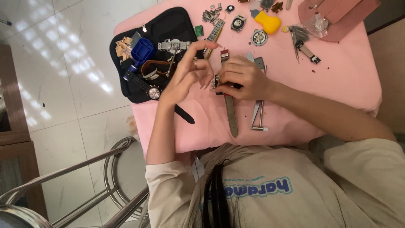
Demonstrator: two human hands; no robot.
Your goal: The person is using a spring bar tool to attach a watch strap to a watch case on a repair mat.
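Observation:
My right hand (pixel 244 78) grips a small watch case with a grey-brown leather strap (pixel 230 114) that hangs down over the pink table (pixel 337 84). A red-tipped strap end (pixel 224 54) sticks up above that hand. My left hand (pixel 190 74), a ring on one finger, hovers just left of the watch with its fingers spread and curled, fingertips close to the case. Whether it pinches a small part is too small to tell.
A black pouch (pixel 168 25) at the left holds a blue tool (pixel 141 50), metal bracelets and a black-strapped watch (pixel 154 92). Metal tweezers-like tools (pixel 258 114) lie right of the strap. Watch cases, a yellow blower (pixel 270 22) and a pink box (pixel 337 14) sit at the far edge. A metal stool (pixel 114 169) stands lower left.

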